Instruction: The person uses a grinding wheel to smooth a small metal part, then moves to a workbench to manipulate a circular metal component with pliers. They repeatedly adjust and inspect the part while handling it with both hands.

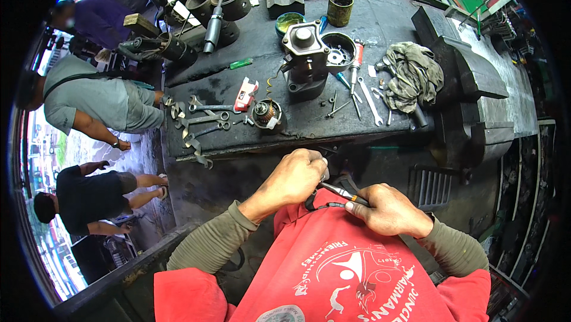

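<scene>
Both hands are close together in front of my red shirt, just off the bench's near edge. My right hand (389,208) is wrapped round the dark and orange handles of pliers (340,191), whose metal jaws point toward my left hand (297,176). That hand is closed on a small part, mostly hidden by the fingers; a pale metallic bit shows at its edge. A thin black cord (335,205) hangs between the hands. Beyond them on the bench lie a copper-wound armature (266,113) and an upright grey metal housing (304,63).
On the dark workbench (214,75), wrenches (208,124) lie left, near a red-and-white box (245,94). A crumpled rag (413,78) and a heavy vise (470,84) stand right. A rusty can (339,11) sits at the back. Two people (95,194) stand left, beyond the bench.
</scene>
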